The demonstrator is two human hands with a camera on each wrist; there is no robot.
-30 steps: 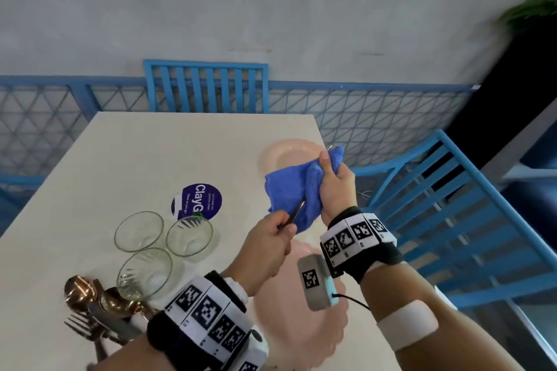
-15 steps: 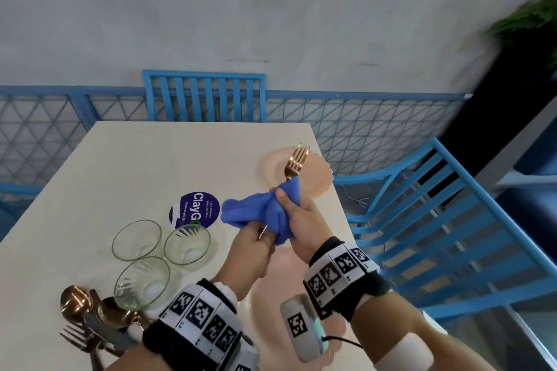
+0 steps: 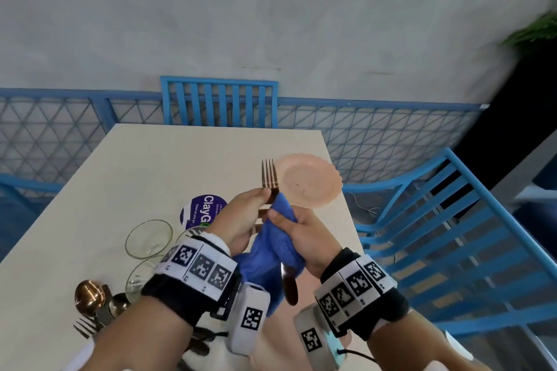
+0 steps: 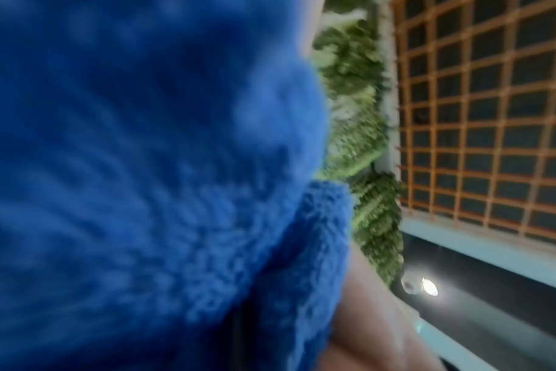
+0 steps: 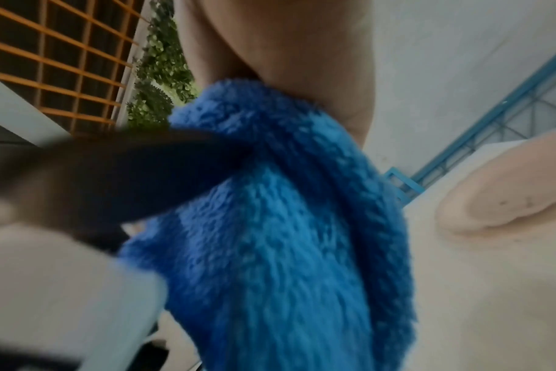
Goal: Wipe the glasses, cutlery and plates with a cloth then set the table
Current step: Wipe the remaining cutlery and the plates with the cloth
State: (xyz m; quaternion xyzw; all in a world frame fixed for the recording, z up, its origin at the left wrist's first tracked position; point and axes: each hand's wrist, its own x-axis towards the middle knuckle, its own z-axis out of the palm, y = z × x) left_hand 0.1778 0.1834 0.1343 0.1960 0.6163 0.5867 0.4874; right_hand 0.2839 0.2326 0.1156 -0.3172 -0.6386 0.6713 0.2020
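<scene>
A copper fork (image 3: 269, 173) stands upright above the table, tines up. My left hand (image 3: 261, 193) pinches it just below the tines. My right hand (image 3: 281, 217) grips a blue cloth (image 3: 275, 245) wrapped round the fork's handle, whose dark end sticks out below the cloth. The left wrist view is mostly filled by the blue cloth (image 4: 143, 175). The right wrist view shows the cloth (image 5: 286, 226), the blurred fork handle (image 5: 111, 175) and a pink plate (image 5: 508, 190). A small pink plate (image 3: 309, 181) lies at the table's far right. Another pink plate (image 3: 307, 288) lies under my hands.
Clear glass bowls (image 3: 149, 238) sit left of my hands, one (image 3: 137, 280) partly behind my left wrist. Copper spoons (image 3: 89, 297) and a fork (image 3: 86, 327) lie at the near left. A purple sticker (image 3: 200, 209) is mid-table. Blue chairs stand at the far end (image 3: 220, 102) and right (image 3: 452, 220).
The cloth has slid from the tines down onto the handle, baring the tines. My left hand has shifted from the handle end up to the fork's neck.
</scene>
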